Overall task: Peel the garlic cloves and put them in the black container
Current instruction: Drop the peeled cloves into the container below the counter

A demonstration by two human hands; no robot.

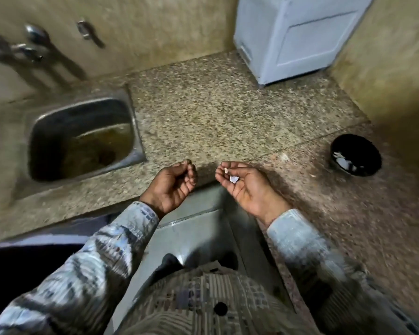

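A speckled stone counter (pixel 215 112) is seen filling a corner between yellowish walls. At its back right a pale blue box-like cabinet (pixel 300 37) is stood against the wall. On the left a steel sink (pixel 82 102) is set into the counter, with murky brown water seen in its basin, and blurred metal taps (pixel 27 50) are fixed to the wall above it. At the far right of the counter the black container (pixel 358 143) is placed, well apart from both hands, and a few white pieces (pixel 344 162) are seen lying inside it.

Both hands are held palm up over the front edge of the counter, in patterned grey sleeves. The left hand (pixel 172 183) is curled loosely, thumb tip brought against the forefinger; whether anything is caught in that grip cannot be told. The right hand (pixel 244 187) is cupped, and a small tan garlic clove (pixel 226 170) is held in its grip between thumb and fingertips. Just beside the clove, a scrap of white peel (pixel 234 179) is cradled on the curled fingers.
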